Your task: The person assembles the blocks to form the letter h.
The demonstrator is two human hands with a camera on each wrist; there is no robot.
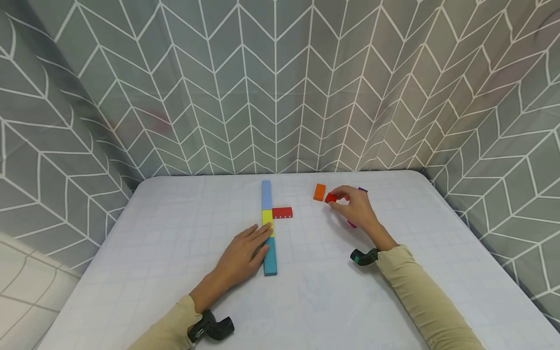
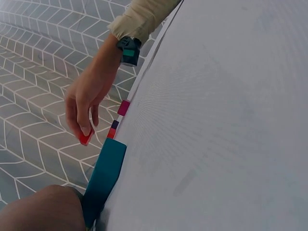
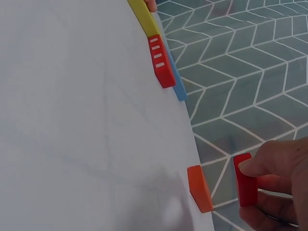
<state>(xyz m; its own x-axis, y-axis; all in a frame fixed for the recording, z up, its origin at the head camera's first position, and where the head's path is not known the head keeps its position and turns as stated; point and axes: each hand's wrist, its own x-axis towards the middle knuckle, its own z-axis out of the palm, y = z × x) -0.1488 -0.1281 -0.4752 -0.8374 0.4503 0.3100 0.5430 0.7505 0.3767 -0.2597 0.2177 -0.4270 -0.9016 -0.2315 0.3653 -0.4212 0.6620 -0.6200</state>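
Now R hand (image 1: 355,206) pinches a red block (image 1: 330,198), far right; L hand (image 1: 245,252), fingers straightish, rests on blue-yellow-teal row (image 1: 270,262), 1 white-marked red pc. (image 1: 282,213) set alongside; orange block (image 1: 320,192) looks unplaced.

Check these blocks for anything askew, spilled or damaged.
Nothing visible looks spilled or damaged. The orange block lies slightly askew, slanted against the straight line of the light blue block, yellow block and teal block; it lies apart from them, so that seems harmless.

The left hand (image 1: 243,254) lies palm down; the right hand (image 1: 358,208) pinches.
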